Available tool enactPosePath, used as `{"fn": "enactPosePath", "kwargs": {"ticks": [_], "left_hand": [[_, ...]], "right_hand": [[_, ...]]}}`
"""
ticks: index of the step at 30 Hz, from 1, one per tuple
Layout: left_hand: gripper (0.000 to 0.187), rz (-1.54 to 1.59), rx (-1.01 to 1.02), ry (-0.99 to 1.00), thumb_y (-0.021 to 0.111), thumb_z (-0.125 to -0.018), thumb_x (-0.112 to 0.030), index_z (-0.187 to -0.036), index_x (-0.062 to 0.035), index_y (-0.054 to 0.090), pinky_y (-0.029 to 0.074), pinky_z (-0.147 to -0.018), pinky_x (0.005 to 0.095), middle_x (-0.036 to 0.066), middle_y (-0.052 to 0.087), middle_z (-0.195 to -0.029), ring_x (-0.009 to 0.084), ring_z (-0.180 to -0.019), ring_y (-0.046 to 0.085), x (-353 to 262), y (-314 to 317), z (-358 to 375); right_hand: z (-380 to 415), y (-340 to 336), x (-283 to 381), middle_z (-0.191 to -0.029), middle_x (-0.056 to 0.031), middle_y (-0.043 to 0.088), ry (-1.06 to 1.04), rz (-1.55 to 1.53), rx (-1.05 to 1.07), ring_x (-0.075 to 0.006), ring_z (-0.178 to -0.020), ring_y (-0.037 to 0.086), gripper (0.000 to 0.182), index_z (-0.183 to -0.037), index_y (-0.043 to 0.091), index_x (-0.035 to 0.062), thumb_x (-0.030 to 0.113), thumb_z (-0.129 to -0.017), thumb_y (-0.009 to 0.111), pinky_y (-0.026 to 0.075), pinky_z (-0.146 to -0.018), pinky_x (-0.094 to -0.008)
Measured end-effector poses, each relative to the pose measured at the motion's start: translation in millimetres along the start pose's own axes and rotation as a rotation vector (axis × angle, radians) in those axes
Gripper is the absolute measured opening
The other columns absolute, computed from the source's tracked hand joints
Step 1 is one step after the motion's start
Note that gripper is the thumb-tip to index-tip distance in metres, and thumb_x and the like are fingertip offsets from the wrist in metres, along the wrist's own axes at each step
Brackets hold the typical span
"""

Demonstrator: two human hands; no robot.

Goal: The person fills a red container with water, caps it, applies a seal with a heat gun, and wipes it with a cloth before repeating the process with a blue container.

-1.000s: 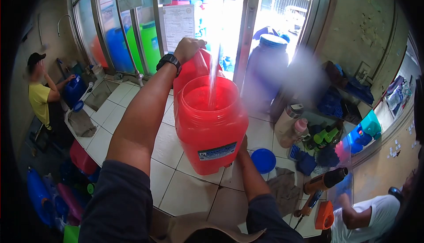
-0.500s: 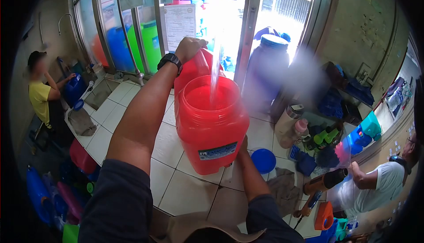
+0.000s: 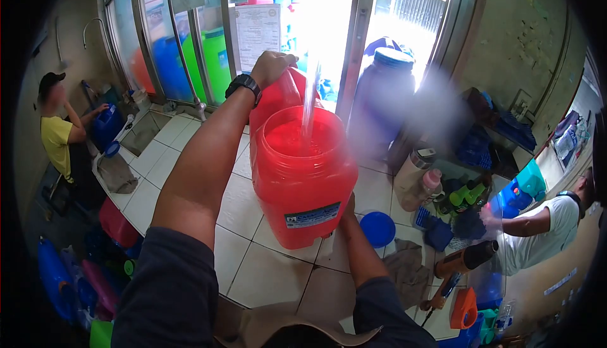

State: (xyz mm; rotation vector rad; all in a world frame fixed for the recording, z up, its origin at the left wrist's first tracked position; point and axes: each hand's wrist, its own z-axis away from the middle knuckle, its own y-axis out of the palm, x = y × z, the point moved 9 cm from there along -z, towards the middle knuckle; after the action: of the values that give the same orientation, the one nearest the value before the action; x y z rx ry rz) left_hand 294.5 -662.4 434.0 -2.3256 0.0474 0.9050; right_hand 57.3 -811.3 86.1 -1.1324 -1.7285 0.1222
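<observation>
A red plastic water container (image 3: 303, 190) with a wide round mouth and a label stands over the white tiled counter (image 3: 240, 272). A stream of water (image 3: 310, 88) falls from above into its open mouth, and water shows inside. My left hand (image 3: 274, 68), with a black watch on the wrist, is closed on the handle at the container's far upper left. Low on the container's right side, my right hand (image 3: 347, 215) holds it; the fingers are hidden behind it. Just right of that hand lies a blue round lid (image 3: 377, 229).
A grey cloth (image 3: 404, 269), a heat gun (image 3: 442, 291) and tumblers (image 3: 414, 166) are on the right. A person in a white shirt (image 3: 544, 234) stands there. On the left, a person in yellow (image 3: 57, 136) touches a blue container (image 3: 106, 126) near a sink (image 3: 145, 134).
The person in white on the right has shifted and now reaches an arm toward the counter. My hands and the red container have barely moved; water keeps pouring in.
</observation>
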Motion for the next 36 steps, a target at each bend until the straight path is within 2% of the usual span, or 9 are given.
{"fn": "enactPosePath", "kwargs": {"ticks": [2, 3, 6, 15, 20, 36], "left_hand": [[0.012, -0.03, 0.006, -0.041, 0.065, -0.083, -0.011, -0.088, -0.0037, 0.072, 0.054, -0.077, 0.0355, 0.012, 0.072, -0.09, 0.0251, -0.083, 0.07, 1.7, 0.5, 0.6], [0.012, -0.031, 0.006, -0.041, 0.065, -0.083, -0.011, -0.088, -0.0037, 0.072, 0.054, -0.077, 0.0355, 0.012, 0.072, -0.09, 0.0251, -0.083, 0.07, 4.0, 0.5, -0.3], [0.041, 0.0, 0.0, 0.027, 0.06, -0.084, -0.037, -0.088, 0.0008, 0.075, 0.051, -0.077, 0.0335, 0.017, 0.072, -0.084, 0.0251, -0.078, 0.067, 2.8, 1.0, -1.8], [0.04, 0.017, -0.009, 0.051, 0.061, -0.084, -0.037, -0.087, 0.0005, 0.075, 0.051, -0.077, 0.0332, 0.017, 0.072, -0.084, 0.0246, -0.077, 0.067, 1.9, 0.3, -1.8], [0.039, 0.036, -0.015, 0.0, 0.061, -0.084, -0.037, -0.087, 0.0004, 0.075, 0.051, -0.076, 0.0332, 0.017, 0.072, -0.084, 0.024, -0.077, 0.067, 2.6, -0.5, 0.5], [0.039, 0.016, -0.03, 0.039, 0.061, -0.084, -0.035, -0.085, 0.001, 0.074, 0.051, -0.075, 0.0329, 0.016, 0.072, -0.081, 0.0227, -0.074, 0.067, -0.9, -2.2, 1.7]], "right_hand": [[0.3, 0.0, -1.8, -0.102, -0.0234, 0.064, 0.013, -0.023, 0.023, -0.0424, -0.091, 0.062, 0.079, -0.154, 0.015, 0.0147, 0.027, -0.089, 0.058, 0.05, -0.078, -0.0511], [0.2, 0.7, -2.7, -0.103, -0.0234, 0.064, 0.016, -0.029, 0.028, -0.0424, -0.091, 0.062, 0.079, -0.154, 0.015, 0.0148, 0.027, -0.089, 0.058, 0.05, -0.078, -0.0511], [-0.1, 2.0, -4.4, -0.103, -0.0237, 0.064, 0.019, -0.031, 0.035, -0.0425, -0.092, 0.062, 0.08, -0.154, 0.014, 0.0154, 0.027, -0.089, 0.058, 0.05, -0.079, -0.0511], [-0.3, -2.1, 2.4, -0.103, -0.024, 0.064, 0.04, 0.005, 0.043, -0.0425, -0.092, 0.062, 0.081, -0.155, 0.013, 0.0153, 0.026, -0.089, 0.059, 0.049, -0.079, -0.0506], [-0.3, 0.0, -0.2, -0.103, -0.0242, 0.064, 0.058, -0.055, 0.044, -0.0426, -0.092, 0.062, 0.082, -0.155, 0.013, 0.0153, 0.026, -0.088, 0.059, 0.049, -0.079, -0.0507], [1.1, 0.9, -7.2, -0.102, -0.0238, 0.064, 0.007, -0.004, -0.027, -0.0422, -0.091, 0.064, 0.079, -0.155, 0.014, 0.0233, 0.03, -0.09, 0.058, 0.05, -0.078, -0.0506]]}}
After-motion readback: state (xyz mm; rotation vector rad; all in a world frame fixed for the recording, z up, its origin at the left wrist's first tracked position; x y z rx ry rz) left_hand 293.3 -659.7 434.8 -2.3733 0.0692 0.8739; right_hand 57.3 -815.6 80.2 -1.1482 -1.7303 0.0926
